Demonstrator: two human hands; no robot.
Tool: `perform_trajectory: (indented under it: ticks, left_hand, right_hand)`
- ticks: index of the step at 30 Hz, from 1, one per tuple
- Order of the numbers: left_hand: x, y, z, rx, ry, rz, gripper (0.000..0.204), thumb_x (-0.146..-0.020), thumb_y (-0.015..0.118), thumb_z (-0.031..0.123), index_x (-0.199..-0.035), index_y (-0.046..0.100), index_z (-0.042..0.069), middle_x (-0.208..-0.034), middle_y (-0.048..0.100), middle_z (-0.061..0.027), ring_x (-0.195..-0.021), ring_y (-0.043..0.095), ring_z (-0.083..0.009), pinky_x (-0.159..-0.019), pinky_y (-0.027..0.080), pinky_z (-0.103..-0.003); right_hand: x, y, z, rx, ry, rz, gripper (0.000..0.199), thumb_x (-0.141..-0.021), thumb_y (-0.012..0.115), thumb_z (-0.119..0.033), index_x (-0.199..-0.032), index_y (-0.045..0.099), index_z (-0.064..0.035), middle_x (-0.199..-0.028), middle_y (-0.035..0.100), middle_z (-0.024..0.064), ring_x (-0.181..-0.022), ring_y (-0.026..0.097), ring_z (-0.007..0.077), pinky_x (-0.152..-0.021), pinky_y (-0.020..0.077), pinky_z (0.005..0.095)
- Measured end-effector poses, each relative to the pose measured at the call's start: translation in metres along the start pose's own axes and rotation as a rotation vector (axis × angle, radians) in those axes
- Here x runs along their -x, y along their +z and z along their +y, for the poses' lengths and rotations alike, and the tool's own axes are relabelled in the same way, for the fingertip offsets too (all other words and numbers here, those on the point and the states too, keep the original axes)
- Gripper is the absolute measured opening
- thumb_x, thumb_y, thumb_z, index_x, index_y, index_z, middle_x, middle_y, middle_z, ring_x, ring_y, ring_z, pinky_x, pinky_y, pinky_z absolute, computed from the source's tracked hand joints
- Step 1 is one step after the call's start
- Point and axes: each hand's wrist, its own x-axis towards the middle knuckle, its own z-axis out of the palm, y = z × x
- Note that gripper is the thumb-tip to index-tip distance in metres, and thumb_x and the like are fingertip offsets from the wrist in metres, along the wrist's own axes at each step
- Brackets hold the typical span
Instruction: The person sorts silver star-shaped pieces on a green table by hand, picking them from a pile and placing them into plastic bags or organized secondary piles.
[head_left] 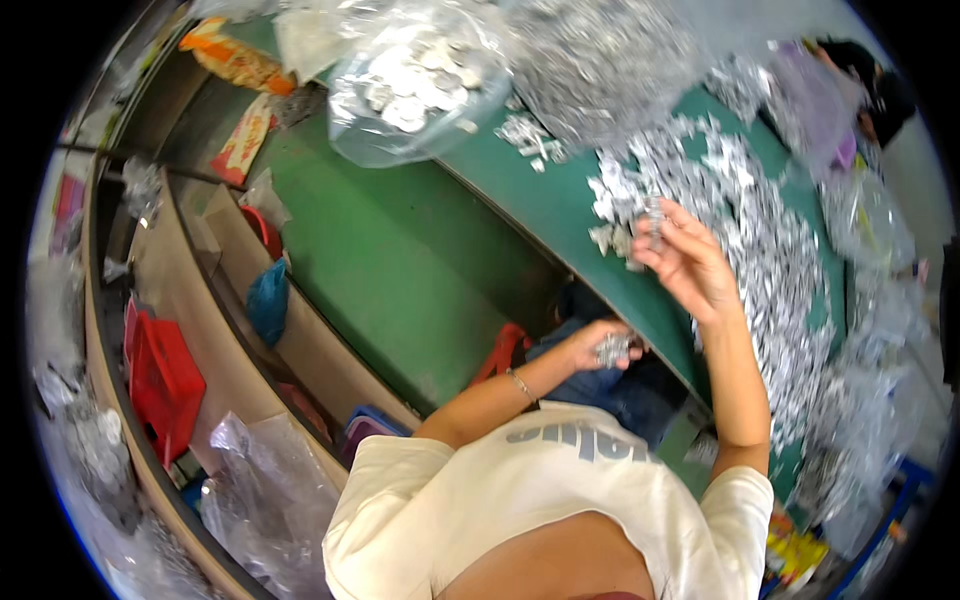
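Note:
My left hand (pixel 588 343) is low in front of my body by the table's edge, its fingers curled round a clump of small silver metal pieces (pixel 612 349). Above the green tabletop (pixel 545 215), my right hand (pixel 700 268) pinches a short row of silver metal pieces (pixel 655 222) between thumb and fingers. A wide heap of similar loose pieces (pixel 770 245) spreads beyond and to the right of that hand. Their exact kind is too small to make out.
At the back stand a clear bag of round whitish pieces (pixel 415 85) and a big bag of grey metal parts (pixel 605 65). Plastic bags (pixel 870 220) line the right side. To the left are a red bin (pixel 165 385), a blue bag (pixel 268 303) and cardboard partitions (pixel 235 350).

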Motion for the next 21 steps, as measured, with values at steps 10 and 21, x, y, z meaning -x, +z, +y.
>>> perform_trajectory:
  ticks: [10,21]
  left_hand:
    - [0.003,0.009,0.011,0.25,-0.12,-0.19,0.023,-0.084,0.053,0.014,-0.101,0.054,-0.002,-0.097,0.056,-0.0158,-0.085,0.053,-0.0282,-0.059,0.052,-0.038]
    - [0.025,0.058,-0.004,0.122,-0.353,-0.018,0.034,-0.088,0.044,0.02,-0.116,0.05,0.001,-0.111,0.056,-0.023,-0.098,0.057,-0.0402,-0.085,0.039,-0.067]
  right_hand:
    - [0.158,-0.055,0.04,0.114,-0.132,0.288,0.037,-0.088,0.05,-0.006,-0.122,0.04,0.0049,-0.101,0.056,0.0159,-0.068,0.057,0.0173,-0.059,0.0489,0.0252]
    - [0.18,-0.059,0.081,0.52,0.014,0.419,0.014,-0.086,0.057,-0.009,-0.094,0.059,0.0029,-0.073,0.061,0.005,-0.059,0.055,0.0098,-0.05,0.0419,0.0202]
